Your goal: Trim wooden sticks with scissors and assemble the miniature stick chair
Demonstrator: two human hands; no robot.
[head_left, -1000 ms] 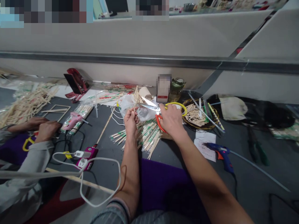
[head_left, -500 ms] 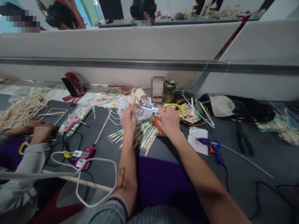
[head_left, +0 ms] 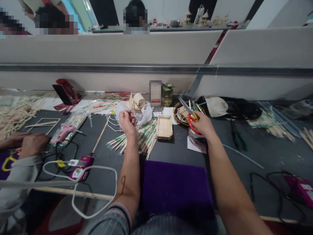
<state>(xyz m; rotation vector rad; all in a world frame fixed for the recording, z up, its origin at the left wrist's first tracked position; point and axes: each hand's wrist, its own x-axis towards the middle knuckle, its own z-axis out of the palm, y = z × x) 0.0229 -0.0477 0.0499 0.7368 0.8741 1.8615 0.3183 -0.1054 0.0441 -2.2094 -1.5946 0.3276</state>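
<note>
My right hand [head_left: 202, 123] grips the scissors [head_left: 190, 111] by their red and yellow handles, with the blades pointing up and left over the round basket [head_left: 175, 118] of short wooden sticks. My left hand [head_left: 128, 122] is raised with its fingers curled in front of the clear plastic bag [head_left: 146, 114]; what it holds, if anything, is too small to make out. Between the hands a small rectangular piece built of sticks [head_left: 164, 127] lies on the table. Wrapped chopsticks [head_left: 144, 135] are spread beside it, close to my left wrist.
At the back stand a phone [head_left: 155, 94] and a green jar [head_left: 168, 93]. A purple cloth [head_left: 176, 186] lies nearest me. Leftward are a magenta power adapter [head_left: 82, 166], a pink glue gun [head_left: 65, 131] and a co-worker's hands [head_left: 34, 142]. Green-handled pliers [head_left: 238, 137] lie right.
My right hand has carried the scissors rightward, away from my left hand, to the basket. The stick-built piece has come into full view. The blue glue gun is now hidden behind my right arm.
</note>
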